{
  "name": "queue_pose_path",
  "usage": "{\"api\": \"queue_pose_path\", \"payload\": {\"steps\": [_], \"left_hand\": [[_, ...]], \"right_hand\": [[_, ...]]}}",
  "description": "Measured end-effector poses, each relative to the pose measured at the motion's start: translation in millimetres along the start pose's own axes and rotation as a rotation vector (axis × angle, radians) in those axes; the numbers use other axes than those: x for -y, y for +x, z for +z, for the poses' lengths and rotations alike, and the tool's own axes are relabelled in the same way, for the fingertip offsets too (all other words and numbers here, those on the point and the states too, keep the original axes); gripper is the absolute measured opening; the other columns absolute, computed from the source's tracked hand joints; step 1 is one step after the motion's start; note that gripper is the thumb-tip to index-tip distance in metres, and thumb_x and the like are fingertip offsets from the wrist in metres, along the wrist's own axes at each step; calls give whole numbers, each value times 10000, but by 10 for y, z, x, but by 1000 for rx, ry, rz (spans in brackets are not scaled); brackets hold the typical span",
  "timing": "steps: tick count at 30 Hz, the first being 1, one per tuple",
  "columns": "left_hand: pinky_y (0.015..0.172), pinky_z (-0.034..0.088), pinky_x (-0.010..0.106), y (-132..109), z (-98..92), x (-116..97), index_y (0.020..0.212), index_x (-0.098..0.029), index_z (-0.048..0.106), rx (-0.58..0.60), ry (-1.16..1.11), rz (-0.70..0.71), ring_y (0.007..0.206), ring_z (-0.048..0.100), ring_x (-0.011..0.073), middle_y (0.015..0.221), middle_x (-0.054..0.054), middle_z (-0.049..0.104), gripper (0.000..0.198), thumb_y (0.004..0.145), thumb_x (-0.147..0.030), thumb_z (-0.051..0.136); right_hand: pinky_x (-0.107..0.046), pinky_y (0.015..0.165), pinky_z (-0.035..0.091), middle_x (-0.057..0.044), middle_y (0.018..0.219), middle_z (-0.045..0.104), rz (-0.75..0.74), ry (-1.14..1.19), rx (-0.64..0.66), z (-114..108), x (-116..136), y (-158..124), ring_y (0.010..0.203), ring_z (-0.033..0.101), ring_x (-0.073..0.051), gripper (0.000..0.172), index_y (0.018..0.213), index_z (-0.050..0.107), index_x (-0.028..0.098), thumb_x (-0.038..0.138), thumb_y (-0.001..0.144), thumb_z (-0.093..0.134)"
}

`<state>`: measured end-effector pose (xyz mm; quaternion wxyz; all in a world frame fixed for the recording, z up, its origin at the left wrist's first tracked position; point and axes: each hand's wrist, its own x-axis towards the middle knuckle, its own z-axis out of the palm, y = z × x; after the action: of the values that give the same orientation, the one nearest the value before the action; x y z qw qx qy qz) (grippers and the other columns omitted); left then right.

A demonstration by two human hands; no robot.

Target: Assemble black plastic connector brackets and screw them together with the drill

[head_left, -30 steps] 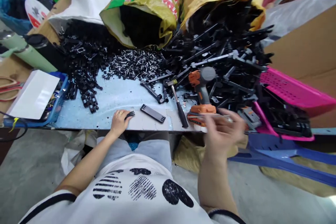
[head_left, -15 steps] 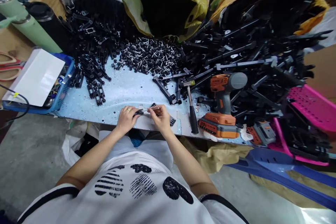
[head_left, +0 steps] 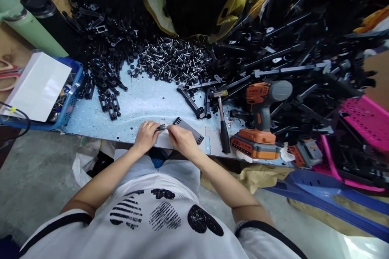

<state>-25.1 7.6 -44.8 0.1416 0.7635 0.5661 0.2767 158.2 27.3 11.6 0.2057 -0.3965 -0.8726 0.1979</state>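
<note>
My left hand (head_left: 146, 136) is closed on a small black plastic part (head_left: 160, 128) at the front of the table. My right hand (head_left: 183, 141) has its fingertips pinched against the near end of that part; what they grip is hidden. Just behind the right hand, a grey bar with notched ends (head_left: 189, 128) lies on the work surface. To the right are a hammer (head_left: 224, 133) with a black handle and an orange cordless power tool (head_left: 257, 119) standing on its battery.
Black-headed metal pins (head_left: 176, 60) are heaped at the back, beside black link parts (head_left: 106, 73). Long black arms (head_left: 282, 60) pile up at the right. A blue basket (head_left: 70, 103) stands left, a pink basket (head_left: 367, 121) right. An open yellow bag (head_left: 152, 4) rises behind.
My right hand has turned and closed in over the part, hiding the thin silvery rod seen between the hands before. More of the grey bar now shows. The view has shifted slightly.
</note>
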Motion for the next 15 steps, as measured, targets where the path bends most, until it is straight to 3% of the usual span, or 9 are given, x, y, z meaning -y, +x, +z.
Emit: {"api": "queue_pose_path", "payload": {"steps": [3, 7, 9, 11, 13, 15], "left_hand": [[826, 441, 380, 8, -21, -32, 1070, -152, 609, -3, 21, -22, 947, 534, 248, 975, 110, 623, 252, 895, -299, 504], [846, 434, 392, 41, -88, -95, 1057, -168, 615, 1, -78, -100, 948, 546, 244, 983, 106, 627, 242, 891, -312, 513], [812, 451, 358, 58, -144, -127, 1030, -177, 623, 22, -255, -165, 899, 568, 217, 951, 89, 632, 245, 890, -345, 512], [655, 466, 283, 74, -211, -162, 940, -168, 636, 105, -525, -300, 719, 578, 162, 805, 55, 623, 293, 889, -418, 492], [441, 370, 213, 92, -283, -204, 804, -151, 613, 233, -851, -500, 487, 494, 95, 645, 14, 570, 395, 873, -512, 468], [330, 228, 183, 119, -349, -255, 728, -145, 556, 296, -1130, -697, 364, 396, 47, 601, -5, 545, 443, 833, -571, 494]], "right_hand": [[-278, 706, 482, -91, 944, 659, -9, 77, 87, -88, -54, 76, 854, 637, -196, 227, 1029, 544, 175, 91, 875, 401], [-281, 714, 504, -27, 830, 658, 287, 508, -65, -118, -181, 110, 787, 660, -169, 66, 909, 550, 203, 220, 887, 490], [-293, 734, 522, -20, 820, 661, 423, 782, -172, -115, -239, 100, 781, 671, -166, 112, 879, 541, 201, 308, 858, 564], [-311, 754, 536, -28, 813, 673, 501, 988, -188, -114, -276, 90, 770, 680, -170, 218, 877, 554, 191, 379, 807, 638], [-327, 761, 547, -39, 789, 686, 540, 1087, -153, -119, -287, 89, 759, 685, -178, 291, 879, 581, 177, 422, 763, 686], [-344, 759, 559, -41, 764, 690, 558, 1103, -189, -125, -267, 93, 747, 688, -183, 328, 868, 598, 170, 454, 741, 700]]}}
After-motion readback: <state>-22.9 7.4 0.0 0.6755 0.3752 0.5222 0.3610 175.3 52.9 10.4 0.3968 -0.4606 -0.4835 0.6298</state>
